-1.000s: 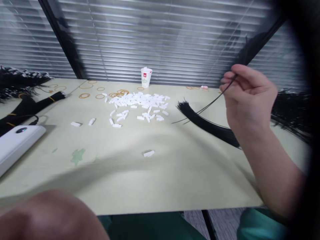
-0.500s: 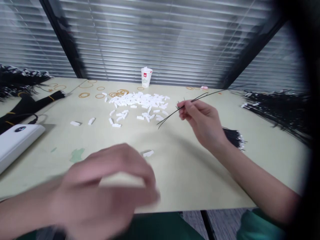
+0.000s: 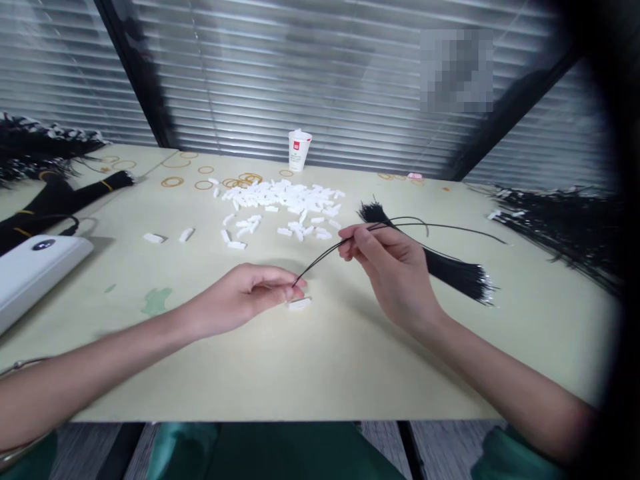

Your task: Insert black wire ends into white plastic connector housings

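My right hand [image 3: 387, 263] is closed in a pinch on a few thin black wires [image 3: 450, 228] that trail off to the right. Their near ends reach down to my left hand [image 3: 245, 297], whose fingertips are pinched together at the wire tips, right beside a single white plastic connector [image 3: 299, 305] lying on the table. Behind my right hand lies a bundle of black wires [image 3: 440, 263]. A heap of white connectors [image 3: 285, 203] lies further back.
A white paper cup [image 3: 299, 150] stands at the table's far edge. Rubber bands [image 3: 173, 181] lie scattered at the back left. Black wire bundles [image 3: 60, 197] and a white device [image 3: 35, 270] sit at left; more black wires [image 3: 560, 220] pile at right.
My right hand came down from the upper right to the table's middle with the wires. My left hand moved forward and up to the wire tips beside the lone connector.
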`<state>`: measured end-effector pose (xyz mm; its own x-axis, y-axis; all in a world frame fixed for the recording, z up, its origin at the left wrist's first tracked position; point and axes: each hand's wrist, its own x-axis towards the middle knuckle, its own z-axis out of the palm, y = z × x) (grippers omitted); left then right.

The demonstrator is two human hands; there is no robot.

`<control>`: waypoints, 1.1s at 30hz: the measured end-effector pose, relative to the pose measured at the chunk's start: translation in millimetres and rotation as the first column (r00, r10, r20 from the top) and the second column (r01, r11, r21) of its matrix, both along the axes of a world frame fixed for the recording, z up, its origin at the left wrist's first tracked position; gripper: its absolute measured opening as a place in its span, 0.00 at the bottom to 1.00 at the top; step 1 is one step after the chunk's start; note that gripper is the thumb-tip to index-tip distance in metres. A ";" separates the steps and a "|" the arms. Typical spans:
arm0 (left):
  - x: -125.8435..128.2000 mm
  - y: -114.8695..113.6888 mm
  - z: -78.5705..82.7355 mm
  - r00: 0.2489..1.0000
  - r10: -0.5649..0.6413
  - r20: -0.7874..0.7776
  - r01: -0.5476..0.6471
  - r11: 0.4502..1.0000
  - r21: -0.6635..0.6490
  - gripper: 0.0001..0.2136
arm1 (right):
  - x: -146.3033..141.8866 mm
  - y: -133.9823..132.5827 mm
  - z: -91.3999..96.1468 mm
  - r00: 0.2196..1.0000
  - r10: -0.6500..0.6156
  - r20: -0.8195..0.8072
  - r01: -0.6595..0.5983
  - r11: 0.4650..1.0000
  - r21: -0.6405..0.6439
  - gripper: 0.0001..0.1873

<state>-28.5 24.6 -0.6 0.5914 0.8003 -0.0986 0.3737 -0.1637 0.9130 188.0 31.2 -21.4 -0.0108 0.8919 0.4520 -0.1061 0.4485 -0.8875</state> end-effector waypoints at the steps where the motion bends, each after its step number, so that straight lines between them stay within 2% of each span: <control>1: 0.1 -0.1 -1.5 1.000 0.020 0.001 -0.020 1.000 -0.017 0.09 | 0.2 0.5 -0.6 1.000 -0.019 -0.009 0.019 1.000 0.008 0.09; 4: 0.3 0.3 -3.5 0.997 0.082 -0.011 -0.082 0.996 -0.023 0.08 | 1.1 2.0 -2.1 0.998 -0.043 -0.041 0.043 0.999 0.002 0.09; 7: 0.3 0.3 -3.1 0.993 0.117 0.011 -0.116 0.992 -0.043 0.08 | 1.5 2.9 -2.5 0.998 -0.018 -0.066 0.017 1.000 -0.021 0.09; 12: 0.3 -0.6 -4.3 0.992 0.072 0.104 -0.062 0.993 -0.103 0.11 | -0.5 1.7 -1.2 0.991 0.117 -0.070 -0.120 0.992 -0.039 0.12; 17: 1.2 -2.3 -6.4 0.976 0.056 0.212 -0.027 0.990 -0.139 0.20 | -1.6 -0.9 -1.9 0.977 0.195 -0.092 -0.201 0.977 -0.069 0.12; 23: 3.3 -5.7 -1.4 0.967 0.036 0.251 0.003 0.989 -0.151 0.32 | 0.4 -2.0 -0.4 0.966 0.211 -0.150 -0.225 0.971 -0.085 0.14; 30: 4.7 -9.5 1.6 0.964 -0.047 0.262 0.097 0.979 -0.181 0.30 | -1.2 -4.9 -1.1 0.904 0.377 -0.202 -0.394 0.918 -0.051 0.16; 33: 3.7 -9.6 -0.6 0.958 -0.076 0.276 0.132 0.972 -0.193 0.27 | -2.7 -7.4 -2.9 0.892 0.409 -0.193 -0.419 0.908 -0.012 0.16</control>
<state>-24.8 15.0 -1.2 0.6977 0.7115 -0.0842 0.1048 0.0150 0.9944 185.3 23.8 -24.3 -0.3061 0.8467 0.4352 -0.4337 0.2829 -0.8555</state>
